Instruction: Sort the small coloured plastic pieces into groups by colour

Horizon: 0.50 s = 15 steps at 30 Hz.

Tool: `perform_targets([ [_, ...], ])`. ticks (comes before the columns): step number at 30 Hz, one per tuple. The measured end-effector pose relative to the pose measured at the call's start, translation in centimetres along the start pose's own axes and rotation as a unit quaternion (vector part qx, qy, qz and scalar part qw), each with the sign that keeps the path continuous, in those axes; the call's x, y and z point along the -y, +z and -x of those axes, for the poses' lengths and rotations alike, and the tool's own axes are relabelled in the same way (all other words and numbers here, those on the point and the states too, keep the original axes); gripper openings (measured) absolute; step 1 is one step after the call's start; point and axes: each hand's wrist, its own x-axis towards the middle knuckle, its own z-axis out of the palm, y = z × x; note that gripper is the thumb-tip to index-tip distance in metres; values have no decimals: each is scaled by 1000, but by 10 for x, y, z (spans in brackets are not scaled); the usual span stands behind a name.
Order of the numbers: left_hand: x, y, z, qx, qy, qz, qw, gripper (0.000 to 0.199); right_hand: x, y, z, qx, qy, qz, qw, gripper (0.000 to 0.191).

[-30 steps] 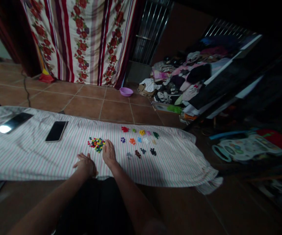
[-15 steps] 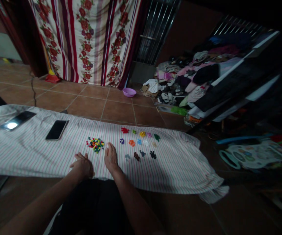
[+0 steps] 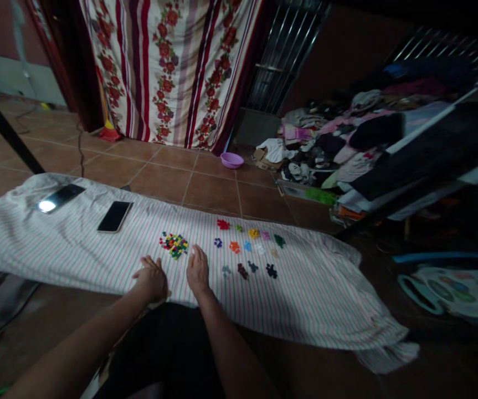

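Note:
A pile of small mixed-colour pieces (image 3: 174, 245) lies on the striped cloth (image 3: 305, 299). My left hand (image 3: 151, 277) rests at the cloth's near edge, below and left of the pile, fingers spread and holding nothing. Just right of the pile, my right hand (image 3: 198, 270) lies on its side with fingers extended and nothing seen in it. Further right are small single-colour heaps in rows, among them red (image 3: 223, 224), yellow (image 3: 253, 233), orange (image 3: 234, 247), dark green (image 3: 279, 240), brown (image 3: 242, 271) and black (image 3: 271, 271).
Two phones lie at the left of the cloth, one dark (image 3: 114, 216) and one reflecting a bright light (image 3: 61, 198). Beyond are a purple basin (image 3: 232, 160) on the tiled floor, a floral curtain (image 3: 180, 72) and heaped clothes (image 3: 330, 138). A dark pole (image 3: 6, 127) stands at left.
The camera view has turned slightly left, so everything on the cloth appears further right. Both hands stay in nearly the same places beside the mixed pile.

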Motion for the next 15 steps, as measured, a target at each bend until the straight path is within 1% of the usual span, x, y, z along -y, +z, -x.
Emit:
perform_targets([
  [4,1,-12,7,14,5,-15,1000,93,0,2,0,9,4,9,1000,41],
  [9,4,-14,13,11,16,-44,999,91,-3,6,0,-6,5,14,1000,42],
  [12,6,-7,17,-17,23,-26,999,92,-6,8,0,-12,0,14,1000,42],
  [15,13,4,22,-73,25,7,997,90,-6,8,0,-16,1,14,1000,41],
])
